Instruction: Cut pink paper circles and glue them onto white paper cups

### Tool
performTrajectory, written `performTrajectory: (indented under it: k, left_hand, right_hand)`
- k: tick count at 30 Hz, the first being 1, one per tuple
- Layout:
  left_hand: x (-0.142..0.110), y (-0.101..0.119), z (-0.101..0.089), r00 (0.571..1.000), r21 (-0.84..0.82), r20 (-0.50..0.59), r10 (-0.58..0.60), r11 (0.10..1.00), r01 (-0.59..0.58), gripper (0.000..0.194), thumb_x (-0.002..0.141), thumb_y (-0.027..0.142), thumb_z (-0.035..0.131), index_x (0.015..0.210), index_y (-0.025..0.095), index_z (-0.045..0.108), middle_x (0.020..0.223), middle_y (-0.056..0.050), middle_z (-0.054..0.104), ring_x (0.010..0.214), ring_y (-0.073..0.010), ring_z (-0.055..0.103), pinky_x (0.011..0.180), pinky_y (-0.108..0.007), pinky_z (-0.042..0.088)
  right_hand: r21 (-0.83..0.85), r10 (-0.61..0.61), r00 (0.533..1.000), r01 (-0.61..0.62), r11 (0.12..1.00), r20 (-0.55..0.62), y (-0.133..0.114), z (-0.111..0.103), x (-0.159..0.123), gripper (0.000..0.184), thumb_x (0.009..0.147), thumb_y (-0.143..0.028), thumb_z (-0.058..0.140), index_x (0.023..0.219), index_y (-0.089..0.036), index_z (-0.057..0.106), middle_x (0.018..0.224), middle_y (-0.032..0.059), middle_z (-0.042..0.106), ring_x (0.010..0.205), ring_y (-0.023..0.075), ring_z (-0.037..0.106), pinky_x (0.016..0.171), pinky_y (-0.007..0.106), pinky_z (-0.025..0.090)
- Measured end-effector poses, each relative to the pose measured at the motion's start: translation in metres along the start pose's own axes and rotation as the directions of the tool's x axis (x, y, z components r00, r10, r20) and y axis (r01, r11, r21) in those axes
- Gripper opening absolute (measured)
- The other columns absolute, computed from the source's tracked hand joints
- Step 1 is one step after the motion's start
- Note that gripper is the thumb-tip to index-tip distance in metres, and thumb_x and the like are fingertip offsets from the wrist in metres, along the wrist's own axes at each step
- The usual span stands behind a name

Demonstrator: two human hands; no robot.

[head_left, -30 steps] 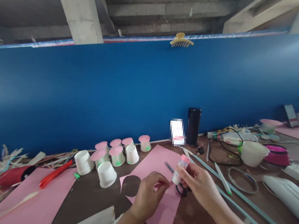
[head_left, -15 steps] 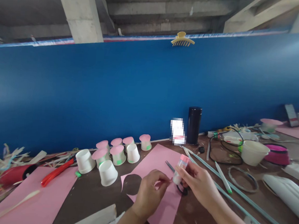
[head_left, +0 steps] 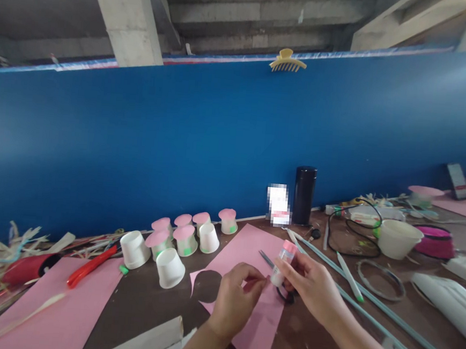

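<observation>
Gripped the pink-capped white tube [head_left: 285, 257] in the right hand [head_left: 311, 285], closed firmly between thumb and fingers, and held it there slightly tilted, pink end up, above the pink sheet [head_left: 247, 251]! Brought thumb and forefinger of the left hand [head_left: 234, 299] together in a closed pinch, right by the lower end of the tube, but could not tell of contact with it or of anything small between the fingertips. Spotted the scissors [head_left: 265, 258] just behind and under the tube, lying with blades on the sheet and dark handles partly hidden by the right hand. Caught sight of a round cut-out at the left edge of the sheet, and beyond it, plain white cups [head_left: 170, 269] upside down in among pink-topped cups [head_left: 185, 240]. Swung over to the left, and found a red-handled tool [head_left: 92, 266] lying on another pink sheet [head_left: 62, 295]. Looked to the back, and picked out a black cylinder [head_left: 304, 196] upright beside a pixelated bright panel [head_left: 279, 205], both in front of the blue partition [head_left: 179, 138]. Then out to the right, and met pale blue rods [head_left: 368, 297], a white pen [head_left: 349, 278] and an open pale cup [head_left: 399, 239] beside a magenta container [head_left: 435, 242]
</observation>
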State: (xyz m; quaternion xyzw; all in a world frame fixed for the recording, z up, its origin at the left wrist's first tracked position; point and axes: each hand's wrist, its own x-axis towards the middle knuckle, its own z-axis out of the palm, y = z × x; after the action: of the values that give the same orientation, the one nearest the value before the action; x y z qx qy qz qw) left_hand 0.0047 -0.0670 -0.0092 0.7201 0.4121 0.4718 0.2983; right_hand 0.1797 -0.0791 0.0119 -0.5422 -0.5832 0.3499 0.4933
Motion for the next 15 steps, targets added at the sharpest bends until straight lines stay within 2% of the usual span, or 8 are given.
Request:
performTrajectory:
  k: [7, 11, 15]
  left_hand:
    - [-0.0003, 0.0043, -0.0024, 0.999, -0.010, -0.007, -0.047, 0.999, 0.047, 0.014, 0.080, 0.029, 0.059, 0.073, 0.017, 0.062, 0.073, -0.001, 0.062, 0.070, -0.0119, 0.056, 0.064, -0.019, 0.045]
    - [-0.0011, 0.0046, -0.0026, 0.999, -0.001, 0.004, -0.051, 0.999, 0.051, 0.010, 0.079, 0.025, 0.060, 0.074, 0.017, 0.063, 0.073, -0.001, 0.062, 0.069, -0.0116, 0.056, 0.062, -0.019, 0.043]
    - [-0.0015, 0.0029, -0.0021, 0.999, 0.003, 0.012, -0.030, 1.000, 0.030, 0.006, 0.078, 0.020, 0.060, 0.076, 0.017, 0.064, 0.074, -0.001, 0.063, 0.070, -0.0116, 0.057, 0.064, -0.019, 0.044]
  right_hand:
    - [0.060, 0.011, 0.995, -0.005, 0.998, -0.097, -0.0009, -0.0018, 0.0013, 0.027, 0.078, -0.047, 0.059, 0.076, -0.020, 0.060, 0.059, -0.0017, 0.061, 0.053, 0.0143, 0.053, 0.048, 0.022, 0.039]
    - [0.068, -0.017, 0.997, 0.021, 0.997, -0.071, -0.0053, 0.0015, -0.0007, 0.028, 0.079, -0.047, 0.058, 0.074, -0.020, 0.057, 0.056, -0.0029, 0.057, 0.051, 0.0129, 0.051, 0.048, 0.022, 0.038]
    - [0.038, 0.026, 0.998, -0.024, 0.999, -0.057, -0.0059, 0.0056, -0.0026, 0.028, 0.078, -0.048, 0.058, 0.073, -0.020, 0.056, 0.054, -0.0027, 0.058, 0.049, 0.0141, 0.053, 0.047, 0.024, 0.038]
